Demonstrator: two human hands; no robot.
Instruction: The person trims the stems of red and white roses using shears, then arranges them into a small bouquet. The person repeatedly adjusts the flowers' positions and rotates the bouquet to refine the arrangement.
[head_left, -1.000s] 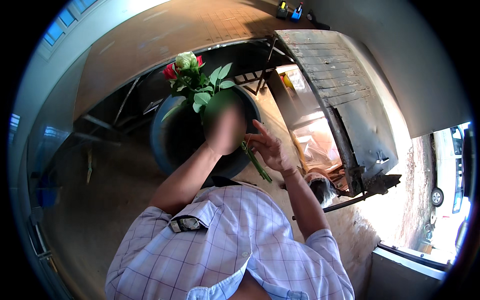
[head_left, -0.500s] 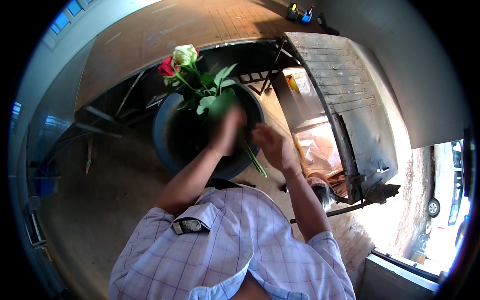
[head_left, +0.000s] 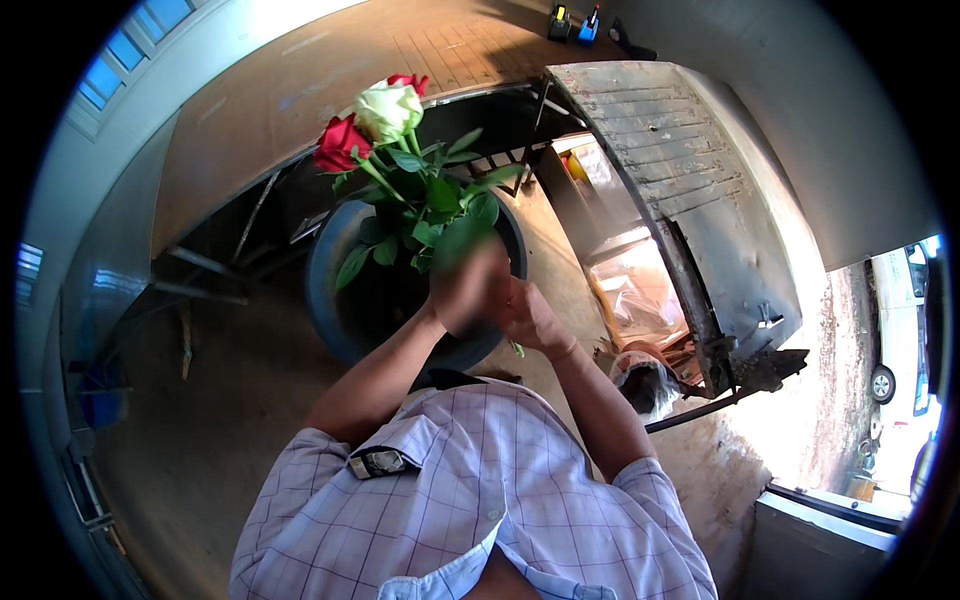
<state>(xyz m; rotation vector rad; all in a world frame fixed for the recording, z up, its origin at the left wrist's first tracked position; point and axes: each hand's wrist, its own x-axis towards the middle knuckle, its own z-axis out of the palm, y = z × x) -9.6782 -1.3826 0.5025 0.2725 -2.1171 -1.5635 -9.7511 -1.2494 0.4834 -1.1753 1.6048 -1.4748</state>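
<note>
My left hand is closed round the stems of a small bunch of roses, its fingers partly blurred. One cream-white rose and two red roses, a nearer red rose and a farther red rose, lean to the far left. Green leaves spread between the blooms and my fist. Right beside it, my right hand is closed on the lower stems, touching the left. Cut stem ends show just under the right hand. Beneath both hands stands a large dark round tub.
A long wooden table runs across the back, with small yellow and blue tools on it. To the right is a worn grey bench. Under it sit a box with plastic wrap and a bag-lined bucket.
My right hand has moved left onto the stems, against my left hand. The roses have come up closer, and less stem shows below the hands.
</note>
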